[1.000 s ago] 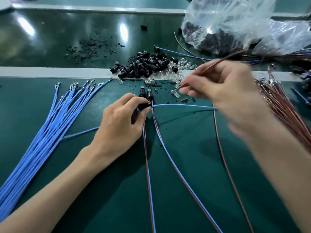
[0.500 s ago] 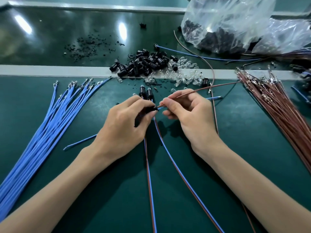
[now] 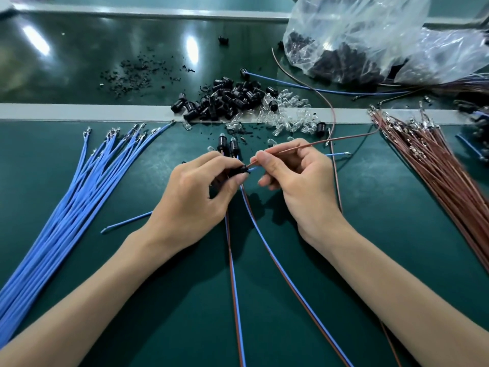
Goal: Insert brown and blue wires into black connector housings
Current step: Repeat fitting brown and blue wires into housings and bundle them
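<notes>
green bench (image 3: 397,234) bears blue wires (image 3: 79,197), brown wires (image 3: 436,165), black housings (image 3: 227,102).

My left hand (image 3: 195,197) pinches black housing (image 3: 239,171) mid-frame; right hand (image 3: 296,178) pinches brown wire (image 3: 330,141), tip just beside housing.

Fingers of the left hand (image 3: 195,197) cover most of the black housing (image 3: 241,170), so whether the tip of the brown wire (image 3: 304,147) sits inside it cannot be told. Left of the housing the blue bundle (image 3: 68,207) is cut off at the edge, and right of it the brown bundle (image 3: 436,176) likewise. Behind it to the right, the bag (image 3: 357,35) is cropped, its dark contents blurred.
</notes>
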A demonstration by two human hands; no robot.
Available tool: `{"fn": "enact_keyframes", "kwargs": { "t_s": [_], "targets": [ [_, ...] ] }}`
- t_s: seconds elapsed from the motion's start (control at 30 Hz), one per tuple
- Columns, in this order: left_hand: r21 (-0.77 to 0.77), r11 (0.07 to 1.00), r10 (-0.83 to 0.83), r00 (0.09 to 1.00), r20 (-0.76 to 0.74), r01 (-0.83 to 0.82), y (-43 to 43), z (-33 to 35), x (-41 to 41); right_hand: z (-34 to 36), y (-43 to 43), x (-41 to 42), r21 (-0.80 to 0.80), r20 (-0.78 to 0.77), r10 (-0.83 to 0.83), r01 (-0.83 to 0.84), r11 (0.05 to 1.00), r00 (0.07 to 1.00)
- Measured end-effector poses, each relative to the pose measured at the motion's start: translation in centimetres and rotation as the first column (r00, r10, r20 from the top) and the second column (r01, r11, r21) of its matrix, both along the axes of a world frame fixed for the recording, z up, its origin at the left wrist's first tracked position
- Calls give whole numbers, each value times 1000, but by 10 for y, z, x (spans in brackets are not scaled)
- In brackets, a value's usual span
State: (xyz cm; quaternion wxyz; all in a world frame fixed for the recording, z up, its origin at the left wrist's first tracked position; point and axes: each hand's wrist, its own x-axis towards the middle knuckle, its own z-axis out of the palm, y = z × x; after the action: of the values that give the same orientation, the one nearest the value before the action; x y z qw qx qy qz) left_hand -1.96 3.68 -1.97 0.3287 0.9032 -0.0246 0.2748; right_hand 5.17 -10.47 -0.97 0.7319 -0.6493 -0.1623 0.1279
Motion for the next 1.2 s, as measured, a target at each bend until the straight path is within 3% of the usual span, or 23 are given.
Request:
{"fn": "enact_keyframes", "kwargs": {
  "t_s": [0.47,0.73,0.93,1.2],
  "targets": [
    [-14,1000,-18,1000,-21,18,0,-2,-1,0,-1,0,-79,30,46,-43,996,999],
    [-165,986,-13,1000,-21,9,-4,5,-2,-1,-1,0,-81,19,41,-40,996,999],
    [-207,978,3,999,-33,-10,-2,4,-3,-1,-2,0,21,-57,3,-2,1000,998],
    [-316,943,88,993,-74,-106,-1,5,-4,1,-5,2,53,-36,69,-68,996,997]
  ]
}}
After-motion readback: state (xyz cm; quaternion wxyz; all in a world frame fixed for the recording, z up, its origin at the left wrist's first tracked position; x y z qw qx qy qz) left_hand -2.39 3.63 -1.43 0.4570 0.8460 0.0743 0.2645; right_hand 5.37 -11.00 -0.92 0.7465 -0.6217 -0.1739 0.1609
